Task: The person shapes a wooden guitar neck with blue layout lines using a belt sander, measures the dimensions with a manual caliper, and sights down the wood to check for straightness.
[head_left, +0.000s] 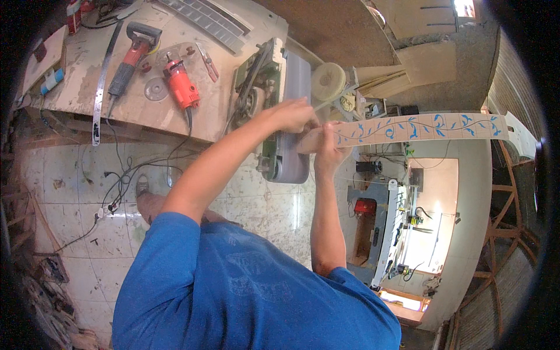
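Note:
My left hand (294, 115) is over the grey belt (297, 76) of a green belt sander (254, 87), fingers curled at the near end of a long wooden neck; whatever they grip is hidden. My right hand (331, 146) grips that wooden neck (402, 129) from below, thumb across it. The neck extends rightward, with blue vine shapes and a dark wavy line on its face and a pale shaped head at the far right. Its left end lies against or just above the belt; contact is unclear.
The workbench (216, 116) at upper left holds a red rotary tool (181, 81), an angle polisher (131, 61) and a metal straightedge (102, 87). Cables (119, 186) trail over the tiled floor near my foot. A round pale disc (328, 80) and a machine with a rail (385, 233) are rightward.

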Action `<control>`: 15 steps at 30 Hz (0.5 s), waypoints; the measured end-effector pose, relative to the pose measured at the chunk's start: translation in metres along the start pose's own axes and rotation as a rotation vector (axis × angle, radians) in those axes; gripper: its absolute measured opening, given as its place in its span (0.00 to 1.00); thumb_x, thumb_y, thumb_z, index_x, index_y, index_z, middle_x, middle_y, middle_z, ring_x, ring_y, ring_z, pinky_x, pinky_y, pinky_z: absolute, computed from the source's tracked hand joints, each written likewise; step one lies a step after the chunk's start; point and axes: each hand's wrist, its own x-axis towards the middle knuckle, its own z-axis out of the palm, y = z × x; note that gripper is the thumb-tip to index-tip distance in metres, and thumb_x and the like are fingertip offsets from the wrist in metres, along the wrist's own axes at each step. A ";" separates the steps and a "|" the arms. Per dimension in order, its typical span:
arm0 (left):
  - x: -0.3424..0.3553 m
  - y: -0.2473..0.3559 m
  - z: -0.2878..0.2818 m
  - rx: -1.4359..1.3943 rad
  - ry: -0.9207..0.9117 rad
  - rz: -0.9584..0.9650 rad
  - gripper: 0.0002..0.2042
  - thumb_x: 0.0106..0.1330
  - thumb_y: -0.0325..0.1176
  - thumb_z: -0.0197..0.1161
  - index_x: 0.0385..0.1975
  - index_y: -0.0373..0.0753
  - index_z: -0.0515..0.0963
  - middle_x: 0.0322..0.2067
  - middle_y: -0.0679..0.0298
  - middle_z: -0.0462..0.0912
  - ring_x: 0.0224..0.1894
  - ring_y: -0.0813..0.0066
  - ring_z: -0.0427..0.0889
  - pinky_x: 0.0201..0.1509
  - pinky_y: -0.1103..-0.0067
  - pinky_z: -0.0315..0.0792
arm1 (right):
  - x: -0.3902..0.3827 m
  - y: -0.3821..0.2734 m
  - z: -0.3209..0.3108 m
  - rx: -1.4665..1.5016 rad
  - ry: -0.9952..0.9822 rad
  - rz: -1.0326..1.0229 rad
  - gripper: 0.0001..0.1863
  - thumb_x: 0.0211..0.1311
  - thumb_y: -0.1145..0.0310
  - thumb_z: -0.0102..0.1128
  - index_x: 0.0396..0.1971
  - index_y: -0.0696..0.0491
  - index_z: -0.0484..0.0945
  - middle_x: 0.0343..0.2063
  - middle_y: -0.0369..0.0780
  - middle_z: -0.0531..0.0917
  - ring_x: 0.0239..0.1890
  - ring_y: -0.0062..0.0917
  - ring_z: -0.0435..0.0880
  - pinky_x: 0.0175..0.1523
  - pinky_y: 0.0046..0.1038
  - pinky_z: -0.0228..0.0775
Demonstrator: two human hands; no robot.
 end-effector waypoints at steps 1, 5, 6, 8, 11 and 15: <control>-0.001 0.003 -0.004 -0.025 -0.008 0.008 0.27 0.54 0.18 0.61 0.54 0.49 0.86 0.46 0.54 0.89 0.52 0.54 0.85 0.77 0.59 0.60 | -0.001 0.001 -0.003 0.025 0.047 0.015 0.11 0.66 0.77 0.65 0.45 0.57 0.74 0.37 0.38 0.82 0.38 0.21 0.82 0.45 0.25 0.75; -0.014 0.017 -0.014 -0.331 0.032 0.054 0.18 0.62 0.23 0.65 0.53 0.42 0.85 0.45 0.55 0.90 0.48 0.62 0.88 0.64 0.66 0.75 | 0.006 -0.024 -0.009 0.296 0.138 0.103 0.12 0.65 0.79 0.61 0.46 0.56 0.72 0.37 0.39 0.81 0.37 0.25 0.82 0.46 0.29 0.78; -0.019 0.018 -0.020 -0.471 0.107 0.042 0.16 0.64 0.25 0.65 0.53 0.40 0.85 0.44 0.55 0.90 0.48 0.64 0.89 0.60 0.68 0.77 | 0.011 -0.039 -0.010 0.403 0.138 0.125 0.13 0.65 0.80 0.59 0.47 0.56 0.71 0.37 0.39 0.80 0.37 0.26 0.82 0.47 0.30 0.78; -0.026 0.024 -0.028 -0.657 0.186 0.012 0.13 0.68 0.27 0.65 0.51 0.34 0.85 0.44 0.55 0.90 0.48 0.68 0.89 0.57 0.71 0.79 | 0.018 -0.049 -0.021 0.490 0.175 0.118 0.11 0.68 0.79 0.56 0.47 0.55 0.70 0.38 0.38 0.79 0.41 0.28 0.81 0.51 0.35 0.78; -0.037 0.035 -0.034 -0.780 0.222 -0.002 0.11 0.71 0.28 0.64 0.47 0.29 0.84 0.42 0.54 0.90 0.49 0.72 0.88 0.58 0.75 0.78 | 0.021 -0.053 -0.037 0.649 0.230 0.148 0.10 0.71 0.76 0.56 0.48 0.53 0.69 0.38 0.38 0.79 0.43 0.29 0.80 0.56 0.38 0.77; -0.044 0.047 -0.024 -0.879 0.207 0.014 0.11 0.68 0.27 0.67 0.47 0.31 0.85 0.40 0.59 0.90 0.47 0.76 0.87 0.55 0.77 0.78 | 0.016 -0.053 -0.042 0.772 0.299 0.155 0.09 0.73 0.74 0.56 0.49 0.52 0.69 0.39 0.38 0.79 0.43 0.28 0.80 0.57 0.38 0.77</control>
